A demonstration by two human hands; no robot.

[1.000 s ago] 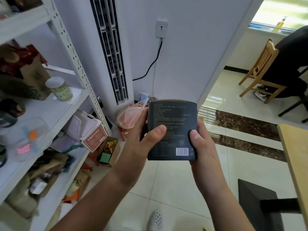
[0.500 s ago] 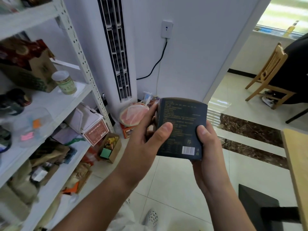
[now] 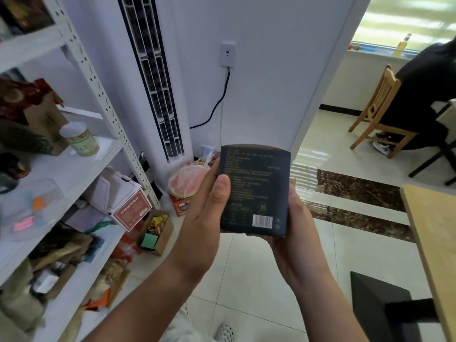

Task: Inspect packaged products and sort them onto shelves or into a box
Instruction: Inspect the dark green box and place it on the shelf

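A dark blue packaged box with fine gold print and a white barcode is held upright in front of me, its printed back facing the camera. My left hand grips its left edge, thumb lying across the face. My right hand cups its lower right corner from behind and below; its thumb is hidden behind the box. A white metal shelf unit stands to the left, crowded with packets, jars and boxes.
A white tower air conditioner stands by the wall ahead. An open cardboard box of small items and a red-and-white carton sit on the floor. A wooden table edge and a black stool are at right. A seated person is at far right.
The view has turned a little to the right, so the shelf sits further left. Both hands still hold the box; my right thumb has slipped off its front face behind the edge.
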